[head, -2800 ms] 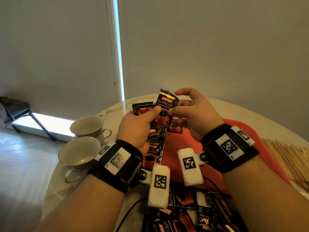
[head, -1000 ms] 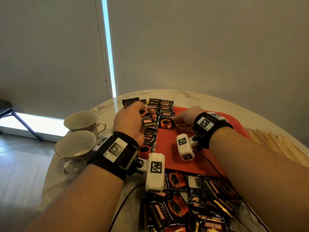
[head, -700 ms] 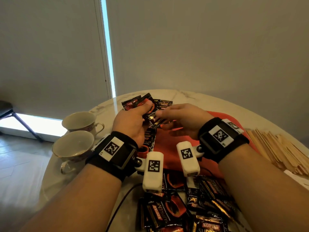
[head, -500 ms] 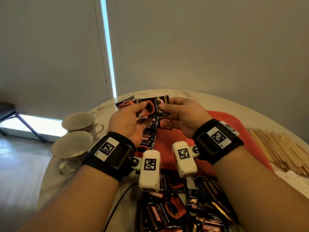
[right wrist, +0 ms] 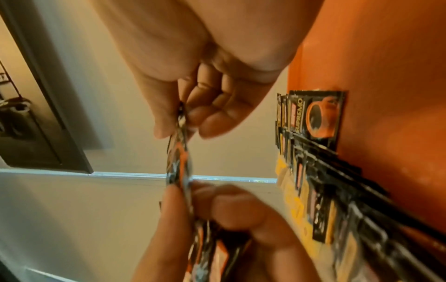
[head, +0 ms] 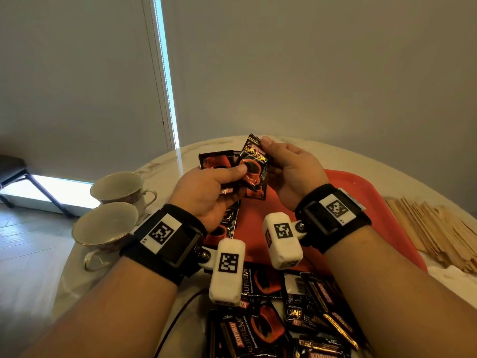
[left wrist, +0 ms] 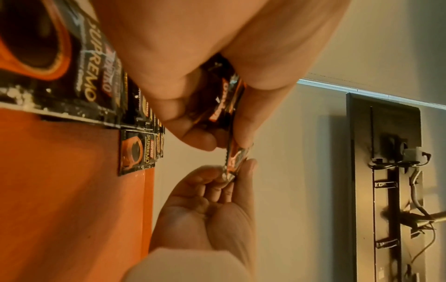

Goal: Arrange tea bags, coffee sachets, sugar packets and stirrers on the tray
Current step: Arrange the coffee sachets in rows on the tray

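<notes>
**Both hands pinch one coffee sachet above the red tray**

A person's right hand (head: 294, 171) pinches the upper edge of a black-and-red foil coffee sachet (head: 254, 164) printed "SUPREMO", thumb on one face and fingertips on the other, while the left hand (head: 206, 192) grips the sachet's lower part with its thumb pressed on the printed cup. The left hand also clutches more sachets of the same kind (head: 215, 161) behind and beneath the first, fanned out past its fingers. The held sachet is raised clear of the surface, tilted, over the far left part of a flat red plastic tray (head: 361, 192). In the left wrist view, a row of overlapping sachets (left wrist: 142, 122) lies along one edge of the tray, with a single sachet (left wrist: 137, 152) flat beside the row's end; the right wrist view shows the same row (right wrist: 313, 152) edge-on. Nearer the person, a loose heap of dark coffee sachets (head: 284, 319) covers the round white marble-look table (head: 160, 166) in front of the tray. Two cream porcelain teacups with gilt rims (head: 108, 228) stand at the left, one behind the other. A pile of pale wooden stirrers (head: 433, 233) lies right of the tray. Black straps bearing white coded tags wrap both wrists.
</notes>
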Tool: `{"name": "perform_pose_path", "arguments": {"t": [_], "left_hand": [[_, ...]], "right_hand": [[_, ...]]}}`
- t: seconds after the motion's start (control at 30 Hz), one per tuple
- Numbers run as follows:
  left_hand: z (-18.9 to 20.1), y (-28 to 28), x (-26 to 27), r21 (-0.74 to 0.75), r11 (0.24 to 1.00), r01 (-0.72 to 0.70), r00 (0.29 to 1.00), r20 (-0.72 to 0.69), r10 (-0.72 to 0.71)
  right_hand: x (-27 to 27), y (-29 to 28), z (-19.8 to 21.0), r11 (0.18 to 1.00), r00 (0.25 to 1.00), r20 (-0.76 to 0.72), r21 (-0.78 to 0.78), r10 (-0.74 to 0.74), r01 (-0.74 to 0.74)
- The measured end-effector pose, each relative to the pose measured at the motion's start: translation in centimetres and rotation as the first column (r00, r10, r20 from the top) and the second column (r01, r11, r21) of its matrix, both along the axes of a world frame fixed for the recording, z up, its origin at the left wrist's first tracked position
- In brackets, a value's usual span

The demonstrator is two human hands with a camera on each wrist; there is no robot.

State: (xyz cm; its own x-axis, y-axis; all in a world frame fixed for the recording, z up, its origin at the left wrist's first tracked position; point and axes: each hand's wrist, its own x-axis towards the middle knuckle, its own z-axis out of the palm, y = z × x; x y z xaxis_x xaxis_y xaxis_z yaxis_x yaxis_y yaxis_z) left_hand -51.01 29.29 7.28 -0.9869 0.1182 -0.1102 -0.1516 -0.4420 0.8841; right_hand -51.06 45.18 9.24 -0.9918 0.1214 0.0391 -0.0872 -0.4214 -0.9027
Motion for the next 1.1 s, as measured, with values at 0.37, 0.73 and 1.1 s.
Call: {"name": "perform_pose_path", "arguments": {"t": [0.37, 0.73, 1.1], "left_hand": [[0.0, -0.6, -0.4, 0.086, 0.983, -0.163, 0.985, 0.07, 0.157], [0.2, -0.8, -0.5, 0.067, 0.979, -0.191, 0.979, 0.078, 0.186], [0.1, -1.0, -0.7, 0.056, 0.979, -0.196, 0.979, 0.071, 0.192]], "right_hand": [[-0.7, 1.2, -0.2, 0.982, 0.99, 0.125, 0.186, -0.064, 0.04], [-2.2, 3.2, -2.8, 0.849, 0.873, 0.434, 0.527, -0.224, -0.044], [-2.5, 2.1, -2.0, 0.745, 0.856, 0.431, 0.662, -0.286, -0.084]]}}
